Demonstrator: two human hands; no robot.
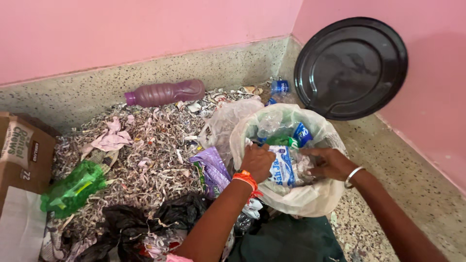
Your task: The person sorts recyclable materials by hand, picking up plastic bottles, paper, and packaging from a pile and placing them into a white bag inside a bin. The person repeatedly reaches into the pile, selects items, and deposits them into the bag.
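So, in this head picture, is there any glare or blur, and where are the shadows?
Head view: soft, even light; a pale sheen on the black round lid; both hands, left hand and right hand, look sharp, with no motion blur; shadows are faint; the floor edge bows slightly from the wide lens.
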